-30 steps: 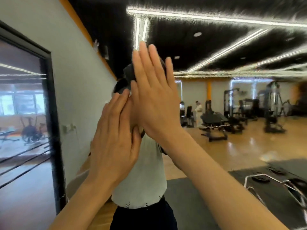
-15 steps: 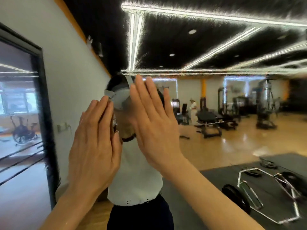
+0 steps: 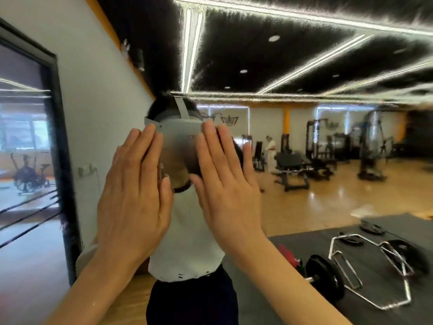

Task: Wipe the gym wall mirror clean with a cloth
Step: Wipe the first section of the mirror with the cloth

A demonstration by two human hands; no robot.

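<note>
The wall mirror (image 3: 316,202) fills most of the view and reflects the gym hall and me in a white top and dark trousers (image 3: 187,249). Both my hands are raised flat in front of the glass, backs toward me, fingers straight and together. My left hand (image 3: 133,195) and my right hand (image 3: 225,191) stand side by side with a gap between them, in front of my reflected head. Neither hand holds anything. No cloth is in view. I cannot tell whether the palms touch the glass.
A black-framed panel (image 3: 58,148) stands at the left in a white wall. The reflection shows a hex bar (image 3: 365,266) and weight plates (image 3: 325,275) on a dark floor mat at lower right, weight machines (image 3: 293,170) and a distant person (image 3: 271,151) behind.
Both hands have come down from high in the view and moved apart; a second ago the right overlapped the left. The view has tipped down, bringing the hex bar and plates into sight.
</note>
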